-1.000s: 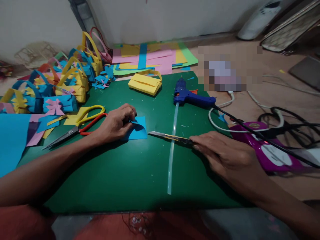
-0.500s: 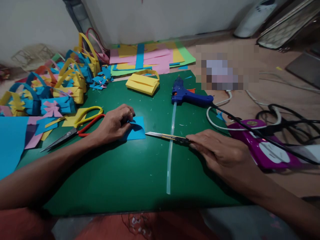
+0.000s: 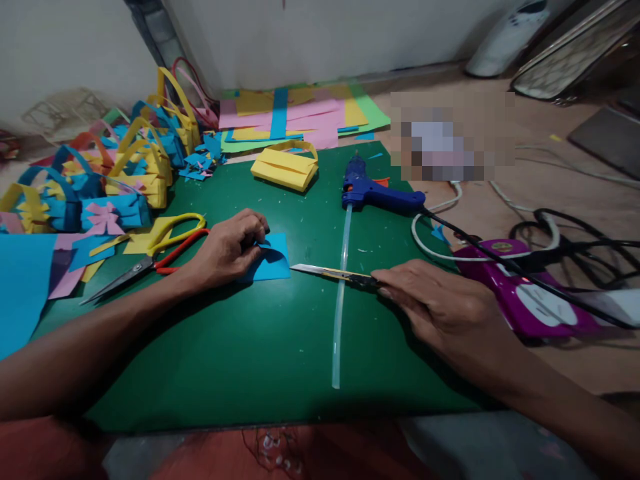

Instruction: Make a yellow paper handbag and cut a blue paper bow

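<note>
My left hand point(image 3: 233, 245) is closed on a small piece of blue paper point(image 3: 273, 260), which lies on the green board with its right part showing. In my right hand point(image 3: 440, 293) is a utility knife point(image 3: 335, 272), its blade out and pointing left, the tip just short of the paper's right edge. Beneath the knife runs a clear glue stick point(image 3: 337, 333) that sticks out of a blue glue gun point(image 3: 375, 190). Scissors point(image 3: 157, 253) with yellow and red handles lie partly behind my left wrist. A yellow paper bag point(image 3: 286, 167) sits farther back.
Several small paper bags point(image 3: 117, 180) with handles crowd the left side. Coloured paper sheets point(image 3: 310, 110) are stacked at the back, and a large blue sheet point(image 3: 25, 287) lies at left. A purple power strip point(image 3: 525, 300) and tangled cables are on the right.
</note>
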Motion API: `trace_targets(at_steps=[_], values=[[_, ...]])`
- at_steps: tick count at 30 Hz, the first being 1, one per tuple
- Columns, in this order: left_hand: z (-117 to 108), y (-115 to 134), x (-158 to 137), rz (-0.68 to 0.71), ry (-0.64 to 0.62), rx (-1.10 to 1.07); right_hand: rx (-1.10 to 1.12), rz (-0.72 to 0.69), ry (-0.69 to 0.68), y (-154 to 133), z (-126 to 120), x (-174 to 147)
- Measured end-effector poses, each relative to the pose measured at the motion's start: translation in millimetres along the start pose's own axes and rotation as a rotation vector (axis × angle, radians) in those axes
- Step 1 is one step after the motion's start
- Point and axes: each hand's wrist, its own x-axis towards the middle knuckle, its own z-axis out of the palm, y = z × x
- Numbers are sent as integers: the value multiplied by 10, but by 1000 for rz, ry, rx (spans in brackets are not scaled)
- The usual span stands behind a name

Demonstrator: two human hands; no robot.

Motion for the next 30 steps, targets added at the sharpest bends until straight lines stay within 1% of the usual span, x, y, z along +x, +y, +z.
trace_targets(at_steps=[7,16,21,24,27,30], values=[[2,0,-3,-18,2,14,7,-10,13,-18,11,-9],[6,13,2,-8,6,5,-2,-17,-37,-39,31,13],[-1,44,-8,-99,3,34,-3,-15,-50,-36,52,30],[-6,55,-11,-126,0,60,-16,2,-68,-51,61,63],[-9,48,-8,-113,17,53,-20,13,-89,-89,63,99],[-10,29,-1,-60,30,57,-10,7,-119,-140,71,142]])
